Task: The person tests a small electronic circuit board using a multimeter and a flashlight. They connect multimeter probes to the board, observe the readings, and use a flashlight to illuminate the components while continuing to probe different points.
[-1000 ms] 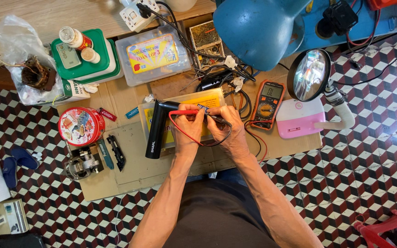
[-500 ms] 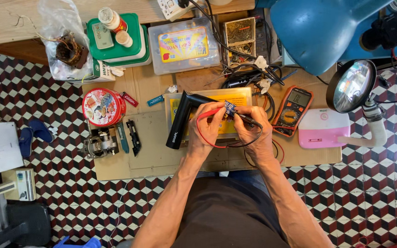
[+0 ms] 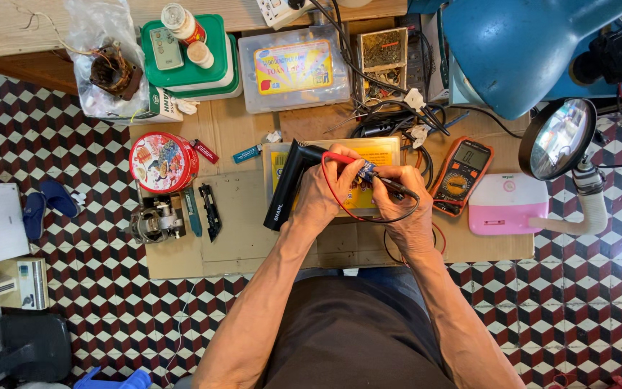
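Cardboard sheets (image 3: 239,230) cover a low worktop on a red, black and white patterned tile floor (image 3: 88,302), seen from above. Near the middle, the left hand (image 3: 325,198) has its grip closed around a black L-shaped handheld device (image 3: 288,184) and a red test probe (image 3: 341,158). Touching it, the right hand (image 3: 403,209) pinches a black test probe (image 3: 391,187). Both hands rest over a flat yellow box (image 3: 383,150). Just right lies an orange-edged multimeter (image 3: 462,167). Further left sits a round red tin (image 3: 163,162).

A single head-worn camera looks almost straight down from above onto a cardboard work surface (image 3: 239,238) on a tiled floor (image 3: 95,288), both forearms entering from bottom centre.
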